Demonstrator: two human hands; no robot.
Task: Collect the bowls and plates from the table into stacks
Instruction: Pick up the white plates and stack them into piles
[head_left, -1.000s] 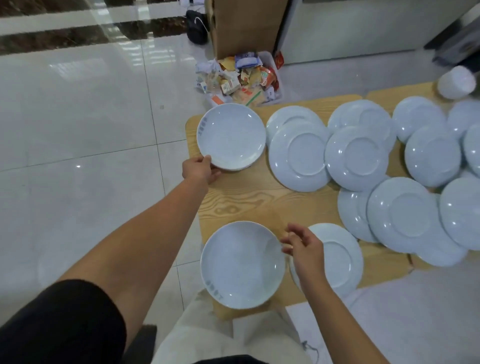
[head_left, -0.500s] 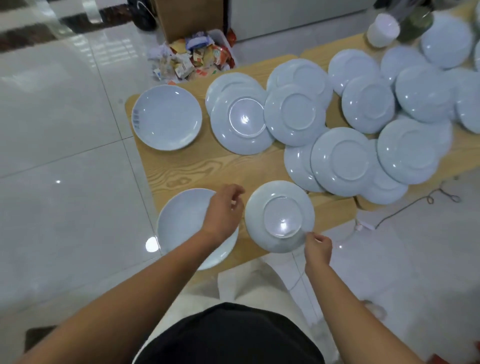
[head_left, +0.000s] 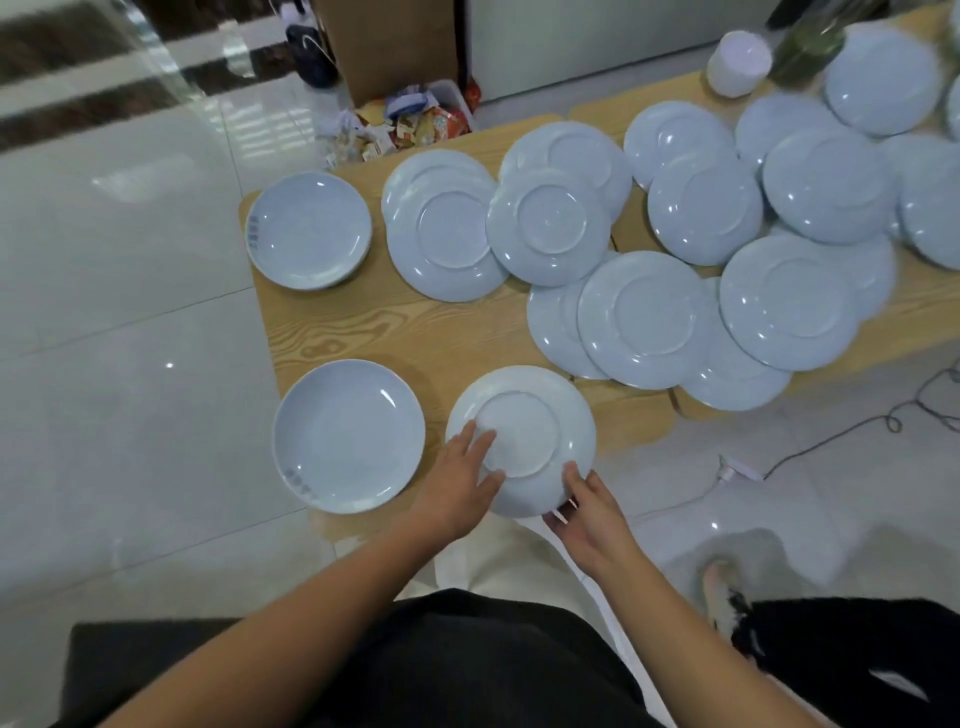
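The left hand (head_left: 460, 480) lies flat, fingers straight, on the base of an upturned plate (head_left: 524, 415) at lower centre. The right hand (head_left: 587, 512) pinches that plate's near rim, thumb on top and fingers curled beneath. Just left of it on the table (head_left: 363, 332) sits an upright plate (head_left: 348, 436); a second upright plate (head_left: 309, 231) sits at upper left. Overlapping upturned plates (head_left: 644, 317) spread across the upper right. A cable (head_left: 831, 436) lies on the floor at right.

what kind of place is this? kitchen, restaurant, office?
Probably an office or lobby-like room, not a kitchen: glossy tiled floor, wooden table crowded with plates, and a bin of snack wrappers beside a cardboard box.
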